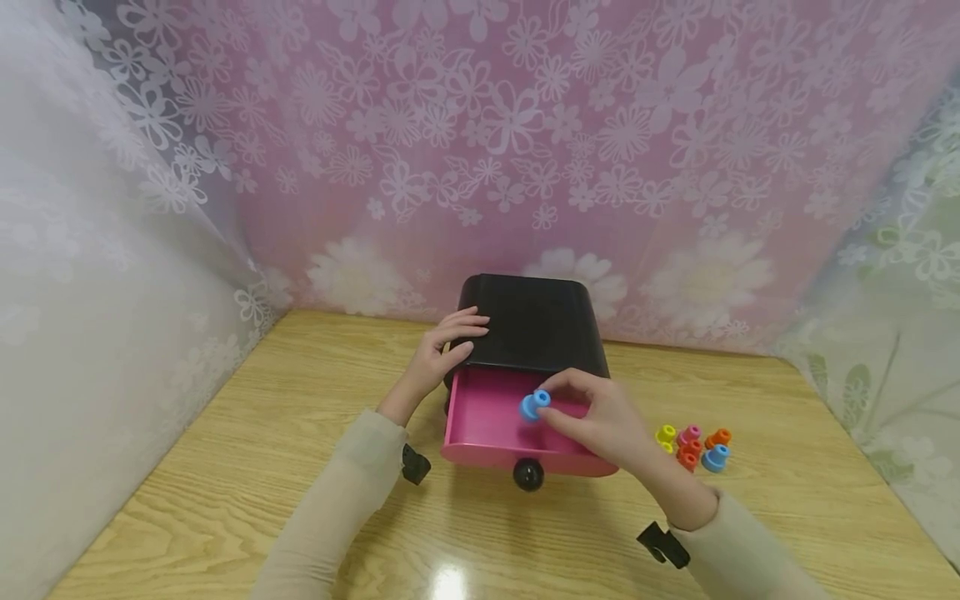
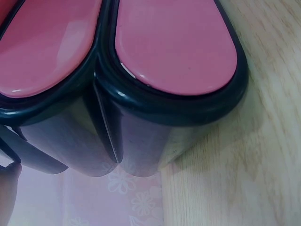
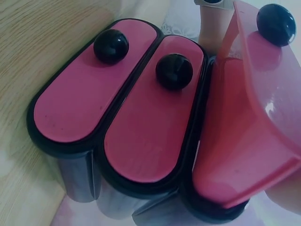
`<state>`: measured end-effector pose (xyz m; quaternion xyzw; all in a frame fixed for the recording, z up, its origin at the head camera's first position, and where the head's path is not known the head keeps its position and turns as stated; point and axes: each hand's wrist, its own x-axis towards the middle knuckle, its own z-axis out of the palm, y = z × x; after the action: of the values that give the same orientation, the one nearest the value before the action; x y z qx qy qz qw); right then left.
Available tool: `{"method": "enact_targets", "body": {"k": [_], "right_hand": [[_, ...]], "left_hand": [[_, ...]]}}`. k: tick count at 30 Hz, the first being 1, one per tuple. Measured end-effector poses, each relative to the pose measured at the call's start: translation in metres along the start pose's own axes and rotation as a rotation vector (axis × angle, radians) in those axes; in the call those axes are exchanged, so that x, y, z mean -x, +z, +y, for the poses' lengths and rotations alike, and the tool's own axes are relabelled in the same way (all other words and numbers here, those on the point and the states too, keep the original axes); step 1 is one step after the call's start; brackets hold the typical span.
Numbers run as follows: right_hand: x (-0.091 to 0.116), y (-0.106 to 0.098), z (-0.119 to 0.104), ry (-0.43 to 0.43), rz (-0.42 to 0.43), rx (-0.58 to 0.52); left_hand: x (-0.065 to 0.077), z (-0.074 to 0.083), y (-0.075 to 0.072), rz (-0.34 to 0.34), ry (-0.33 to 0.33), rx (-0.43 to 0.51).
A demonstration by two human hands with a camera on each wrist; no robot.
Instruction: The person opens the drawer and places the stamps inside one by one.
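Observation:
A black cabinet (image 1: 528,321) with pink drawers stands on the wooden table, its top drawer (image 1: 487,417) pulled out toward me. My left hand (image 1: 442,350) rests on the cabinet's top left edge with fingers extended. Over the drawer, my right hand (image 1: 600,417) pinches a small blue stepped peg (image 1: 535,405) between thumb and fingers. Two lower drawers (image 3: 150,127) with round black knobs look closed in the right wrist view. The peg is out of sight in both wrist views; only a fingertip of the left hand shows at the left wrist view's edge.
Right of the cabinet, a cluster of small pegs lies on the table: a blue peg (image 1: 716,457), an orange peg (image 1: 718,438), a pink peg (image 1: 688,435), plus red and yellow ones. A floral curtain (image 1: 517,167) hangs behind the table (image 1: 315,375).

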<state>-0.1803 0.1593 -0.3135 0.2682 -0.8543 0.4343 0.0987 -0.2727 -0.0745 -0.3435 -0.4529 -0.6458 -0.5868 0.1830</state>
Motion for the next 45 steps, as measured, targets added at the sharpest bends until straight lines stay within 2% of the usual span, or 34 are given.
{"method": "enact_targets", "body": {"k": [3,8,10,15,16,31,45], "right_hand": [[-0.003,0.005,0.000,-0.007,-0.033,-0.014],[-0.010,0.010,-0.003,-0.035,-0.069,-0.022],[-0.012,0.011,-0.004,-0.038,-0.078,-0.016],[-0.015,0.013,-0.006,-0.039,-0.127,-0.006],[-0.015,0.014,-0.005,-0.041,-0.141,-0.004],[-0.018,0.017,-0.002,-0.022,-0.294,0.019],[-0.019,0.017,-0.002,-0.027,-0.329,0.047]], "left_hand": [[0.002,-0.003,0.000,0.004,0.004,0.003],[0.006,-0.025,-0.003,0.009,0.011,-0.020],[0.005,-0.023,-0.003,0.008,0.010,-0.020],[0.001,0.000,0.000,0.003,0.006,0.003],[0.001,0.001,0.000,0.002,0.004,0.001],[0.000,0.001,0.000,-0.001,-0.003,0.000],[0.000,-0.002,0.001,0.008,0.018,0.002]]}}
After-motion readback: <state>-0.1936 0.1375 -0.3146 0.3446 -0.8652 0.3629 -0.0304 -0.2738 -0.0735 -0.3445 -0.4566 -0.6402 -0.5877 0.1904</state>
